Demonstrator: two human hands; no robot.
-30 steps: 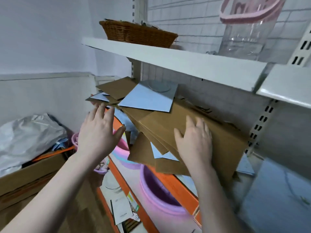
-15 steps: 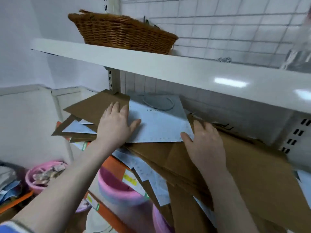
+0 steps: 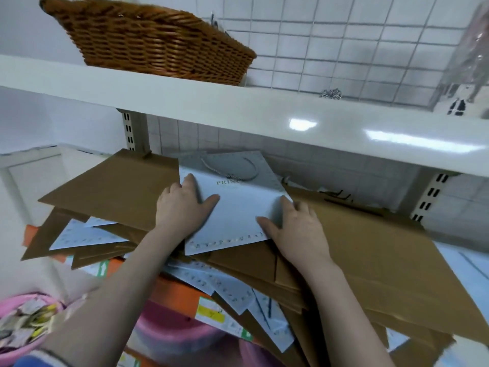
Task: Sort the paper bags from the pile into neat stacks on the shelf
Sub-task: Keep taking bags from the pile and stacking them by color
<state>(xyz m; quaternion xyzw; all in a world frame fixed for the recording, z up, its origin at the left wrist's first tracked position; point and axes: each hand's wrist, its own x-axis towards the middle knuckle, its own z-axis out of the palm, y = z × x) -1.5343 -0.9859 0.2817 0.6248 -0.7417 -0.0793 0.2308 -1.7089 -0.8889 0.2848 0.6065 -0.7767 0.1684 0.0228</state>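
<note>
Atop the untidy pile of paper bags (image 3: 357, 260) on the lower shelf lies a white paper bag (image 3: 238, 207) with a cord handle, flat and uppermost. Both hands rest on this white bag: the left hand (image 3: 182, 207) at its left edge, fingers straight and pressed flat, thumb spread; the right hand (image 3: 293, 229) at its right edge, thumb on top, fingers straight along the side. Left of the white bag lies a large brown bag (image 3: 113, 192). Above it runs a white shelf board (image 3: 238, 112) bearing a wicker basket (image 3: 148, 41). Below the bag stand pink tubs (image 3: 180, 340).
</note>
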